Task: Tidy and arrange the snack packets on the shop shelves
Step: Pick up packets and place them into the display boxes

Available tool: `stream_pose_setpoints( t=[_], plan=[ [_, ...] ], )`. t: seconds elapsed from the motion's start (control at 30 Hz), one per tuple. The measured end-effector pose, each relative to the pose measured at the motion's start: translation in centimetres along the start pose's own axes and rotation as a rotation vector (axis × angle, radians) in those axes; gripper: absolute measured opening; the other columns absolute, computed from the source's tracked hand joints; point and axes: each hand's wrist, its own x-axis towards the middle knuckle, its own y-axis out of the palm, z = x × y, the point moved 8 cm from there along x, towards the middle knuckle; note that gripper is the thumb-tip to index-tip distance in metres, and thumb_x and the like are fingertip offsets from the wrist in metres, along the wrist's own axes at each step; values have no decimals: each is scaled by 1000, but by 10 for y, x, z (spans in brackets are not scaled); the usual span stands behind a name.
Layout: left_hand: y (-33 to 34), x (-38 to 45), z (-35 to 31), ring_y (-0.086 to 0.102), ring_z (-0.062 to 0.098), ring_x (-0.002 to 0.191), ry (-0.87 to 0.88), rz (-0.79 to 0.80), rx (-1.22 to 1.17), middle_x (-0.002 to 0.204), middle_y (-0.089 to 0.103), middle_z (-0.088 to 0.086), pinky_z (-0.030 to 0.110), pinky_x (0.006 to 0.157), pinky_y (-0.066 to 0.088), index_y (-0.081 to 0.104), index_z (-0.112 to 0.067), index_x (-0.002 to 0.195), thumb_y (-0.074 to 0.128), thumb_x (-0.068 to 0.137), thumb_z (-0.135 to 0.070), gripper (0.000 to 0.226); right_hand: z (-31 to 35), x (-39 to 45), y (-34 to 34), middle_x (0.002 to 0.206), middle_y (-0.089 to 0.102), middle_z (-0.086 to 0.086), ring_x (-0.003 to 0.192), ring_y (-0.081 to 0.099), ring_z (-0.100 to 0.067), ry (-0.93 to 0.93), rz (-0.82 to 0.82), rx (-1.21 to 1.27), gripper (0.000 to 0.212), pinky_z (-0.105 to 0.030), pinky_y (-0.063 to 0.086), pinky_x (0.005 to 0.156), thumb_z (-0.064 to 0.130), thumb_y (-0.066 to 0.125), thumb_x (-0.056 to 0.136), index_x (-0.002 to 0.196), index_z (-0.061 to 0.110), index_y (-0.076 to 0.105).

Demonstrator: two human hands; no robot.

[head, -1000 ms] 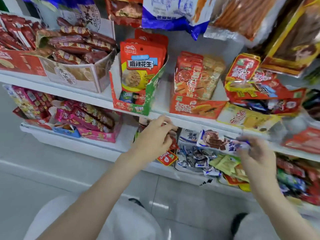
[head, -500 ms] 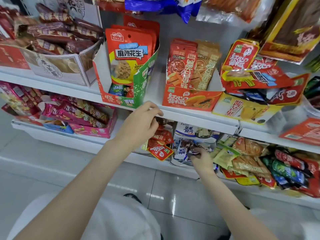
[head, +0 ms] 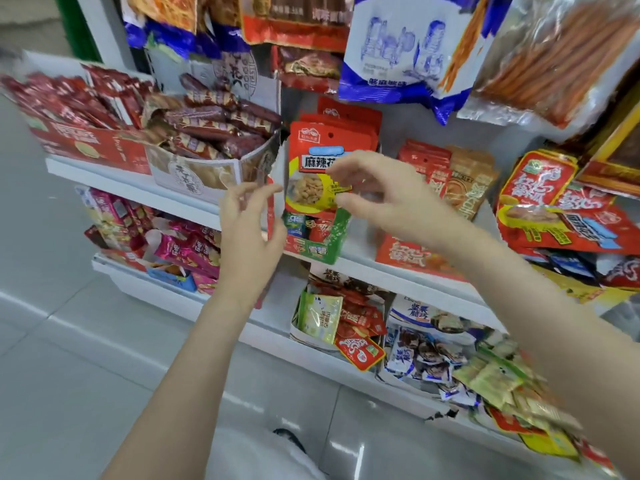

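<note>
Red peanut packet [head: 317,174] standing in a green and red box [head: 322,242] on the middle shelf [head: 398,271], right hand [head: 384,192] reaching in front of it, fingers spread wide, holding nothing, left hand [head: 247,223] just left, fingers loosely curled, empty

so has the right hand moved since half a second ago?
Yes. The right hand has come up from the bottom-shelf packets to the middle shelf, now in front of the red peanut packet in the green display box.
</note>
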Motion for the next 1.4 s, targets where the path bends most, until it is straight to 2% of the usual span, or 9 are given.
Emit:
stream_pose_setpoints(
  t=[0.1, 0.2, 0.3, 0.43, 0.6, 0.73, 0.93, 1.13, 1.4],
  plan=[
    [4, 5, -6, 39, 22, 124, 32, 65, -16, 129, 35, 5, 47, 96, 45, 50, -27, 128, 50, 80, -5, 53, -8, 51, 39, 118, 63, -4, 104, 58, -13, -16, 427, -140, 33, -23, 43, 93, 9, 58, 88, 121, 9, 57],
    [5, 17, -4, 43, 14, 118, 40, 94, 5, 126, 39, 3, 33, 93, 48, 46, -30, 130, 50, 82, 2, 58, -30, 76, 76, 129, 57, -6, 115, 53, -16, 16, 805, -290, 44, -6, 36, 84, 2, 58, 86, 130, 9, 52],
    [1, 29, 6, 48, 0, 94, 4, 117, -44, 111, 43, -5, 9, 73, 46, 44, -40, 123, 51, 84, 2, 57, -41, 91, 99, 140, 46, -3, 126, 43, -18, -20, 965, -403, 60, -1, 29, 80, 0, 59, 84, 139, 16, 40],
    [-2, 35, 15, 51, -5, 90, 14, 115, -63, 104, 43, -22, 17, 72, 51, 48, -37, 118, 56, 84, -3, 48, -62, 86, 122, 153, 23, -2, 138, 24, -18, 4, 1126, -524, 78, -18, 23, 101, 6, 61, 85, 147, 20, 17],
    [-1, 36, 17, 51, -6, 89, 5, 94, -47, 103, 43, -22, 17, 70, 51, 52, -29, 118, 59, 82, -5, 44, -68, 89, 135, 138, 31, -8, 127, 32, -23, -64, 1130, -560, 81, -24, 28, 88, 12, 69, 80, 144, 20, 20],
    [1, 36, 16, 50, -7, 91, 13, 92, -53, 104, 44, -13, 15, 71, 51, 52, -30, 117, 60, 81, -3, 45, -68, 99, 145, 124, 37, -10, 115, 42, -30, -161, 1070, -659, 74, -37, 41, 92, 20, 75, 75, 135, 23, 33],
    [-2, 34, 17, 52, -3, 89, -3, 90, -86, 103, 45, -22, 8, 70, 47, 50, -38, 115, 59, 82, -5, 48, -59, 104, 138, 133, 37, -8, 120, 40, -25, -310, 966, -565, 58, -15, 23, 74, 10, 69, 79, 132, 17, 46],
    [-2, 33, 19, 51, -4, 92, 9, 97, -81, 103, 46, -22, 12, 71, 49, 52, -33, 118, 59, 82, -4, 46, -64, 94, 136, 133, 36, -9, 113, 41, -19, -271, 1010, -450, 55, -13, 24, 71, 3, 71, 74, 123, 5, 45],
    [-1, 34, 20, 54, 1, 86, 2, 100, -69, 103, 45, -23, 16, 70, 51, 50, -38, 117, 60, 82, -8, 48, -69, 98, 146, 128, 33, -10, 117, 40, -30, -236, 1075, -584, 73, -34, 36, 91, 8, 70, 76, 138, 21, 33]
  ],
)
